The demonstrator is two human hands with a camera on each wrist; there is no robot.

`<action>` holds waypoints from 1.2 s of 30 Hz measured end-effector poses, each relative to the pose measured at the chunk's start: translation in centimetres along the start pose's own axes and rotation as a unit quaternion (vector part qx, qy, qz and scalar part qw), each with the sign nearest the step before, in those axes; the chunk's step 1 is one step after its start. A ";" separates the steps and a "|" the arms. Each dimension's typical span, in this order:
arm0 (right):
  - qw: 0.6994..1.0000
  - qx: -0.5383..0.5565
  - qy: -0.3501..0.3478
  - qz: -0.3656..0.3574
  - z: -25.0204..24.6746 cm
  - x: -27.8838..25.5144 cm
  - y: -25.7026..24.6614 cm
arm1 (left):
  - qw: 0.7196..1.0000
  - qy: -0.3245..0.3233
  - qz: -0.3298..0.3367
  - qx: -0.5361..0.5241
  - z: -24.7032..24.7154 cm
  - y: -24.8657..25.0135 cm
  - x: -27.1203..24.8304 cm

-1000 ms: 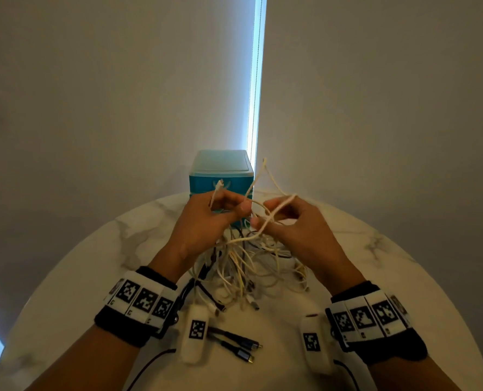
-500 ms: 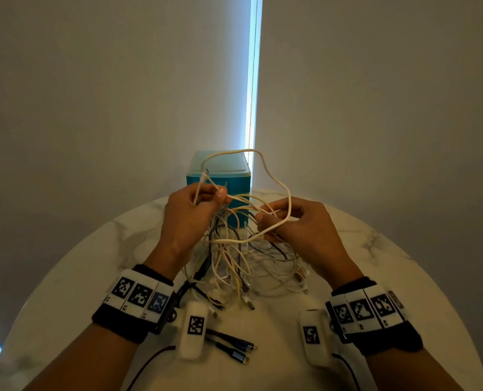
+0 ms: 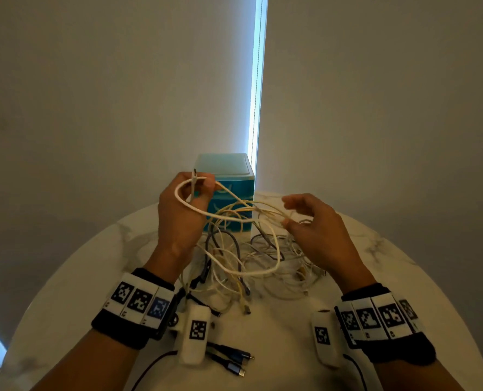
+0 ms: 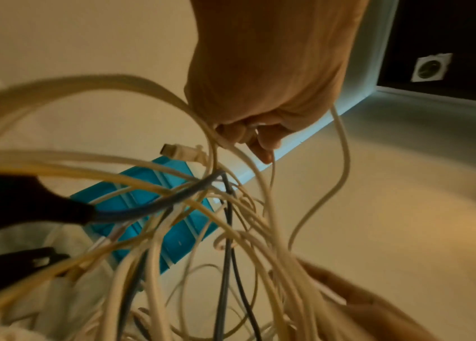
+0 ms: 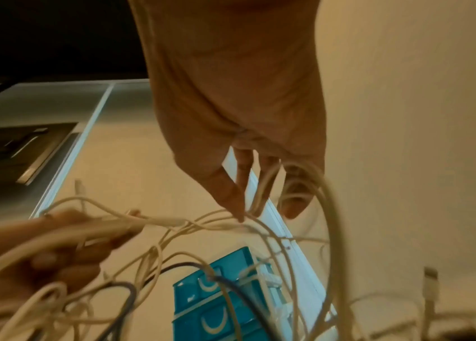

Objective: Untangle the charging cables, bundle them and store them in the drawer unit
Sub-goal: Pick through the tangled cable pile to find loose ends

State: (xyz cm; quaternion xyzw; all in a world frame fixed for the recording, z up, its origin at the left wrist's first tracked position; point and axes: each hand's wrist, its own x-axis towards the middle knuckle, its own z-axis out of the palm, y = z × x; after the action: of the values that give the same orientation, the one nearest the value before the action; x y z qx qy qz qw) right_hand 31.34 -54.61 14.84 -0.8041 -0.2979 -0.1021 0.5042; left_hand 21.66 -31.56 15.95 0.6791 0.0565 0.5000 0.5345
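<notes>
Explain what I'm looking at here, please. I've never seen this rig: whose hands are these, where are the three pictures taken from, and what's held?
There is no machine: a person works with bare hands, wearing bands with printed markers and a small camera on each wrist. The big picture comes from a camera on the head, looking down; the other two look along each hand at its fingers.

A round marble table carries a tangle of white and dark cables, a blue drawer unit at its far side, and two dark cable ends near the person.

The left hand grips a loop of white cable with a plug end sticking up. The right hand pinches thin white strands pulled up from the tangle. Nothing is bundled yet.
</notes>
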 end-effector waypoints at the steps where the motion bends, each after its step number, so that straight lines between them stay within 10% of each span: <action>1: 1.000 -0.010 -0.001 -0.023 0.0 0.0 -0.3 | 1.000 -0.019 0.023 0.004 0.1 0.5 -0.3; 8: 0.991 -0.038 -0.047 -0.118 3.0 -0.2 -3.1 | 0.990 -0.122 0.064 0.024 0.4 3.0 -1.5; 16: 0.984 0.102 0.095 -0.107 1.1 0.2 -2.5 | 0.949 -0.284 -0.021 0.136 0.3 1.2 -1.1; 24: 0.934 0.297 0.193 -0.051 -3.0 0.0 -2.9 | 0.937 -0.265 -0.104 0.201 -0.3 -1.1 -0.6; 29: 0.931 0.339 0.130 -0.046 -2.3 -0.6 -3.7 | 0.980 -0.150 -0.029 0.125 -0.1 1.5 -0.9; 36: 0.921 0.386 0.037 -0.041 -0.8 -1.1 -5.4 | 0.946 -0.304 -0.022 0.113 2.4 3.4 -3.0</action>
State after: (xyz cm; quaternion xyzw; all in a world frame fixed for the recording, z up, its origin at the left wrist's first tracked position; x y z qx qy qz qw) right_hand 27.43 -53.96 18.79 -0.5302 -0.3277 -0.0298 0.7814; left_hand 20.40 -36.49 16.91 0.8533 -0.0373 0.2487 0.4567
